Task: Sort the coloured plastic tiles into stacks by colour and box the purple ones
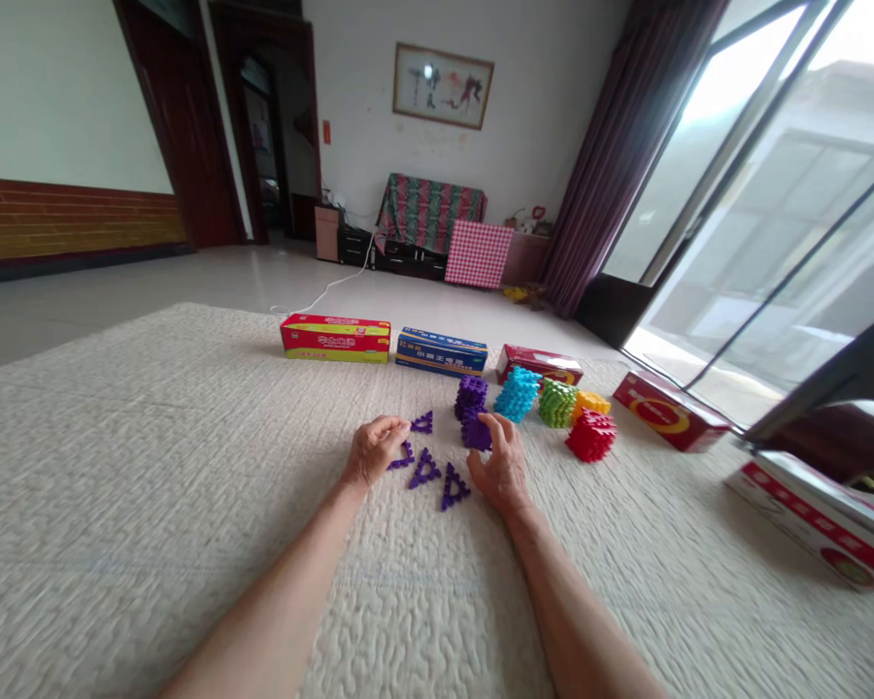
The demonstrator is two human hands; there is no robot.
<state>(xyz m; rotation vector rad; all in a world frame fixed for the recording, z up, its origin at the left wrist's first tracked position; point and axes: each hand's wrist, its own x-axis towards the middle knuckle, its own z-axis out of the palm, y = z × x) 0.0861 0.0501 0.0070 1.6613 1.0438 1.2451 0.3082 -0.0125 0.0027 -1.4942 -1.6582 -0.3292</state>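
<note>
My left hand (371,449) rests on the cream quilted mat (152,485), fingers curled over a flat purple triangle piece (403,456). My right hand (501,462) is closed around a purple block cluster (476,432). Between the hands lie three more loose purple triangles (422,422) (423,470) (453,487). Just beyond stands a purple cube (471,395) of joined pieces, then a blue cube (517,392), a green cube (557,403), an orange cube (591,401) partly hidden, and a red cube (591,434).
Long boxes line the mat's far edge: red-yellow box (335,338), blue box (441,351), red box (539,363). Two more red boxes (668,412) (816,524) lie at right by the glass doors (772,214). Bare floor and a covered cabinet (428,218) are beyond.
</note>
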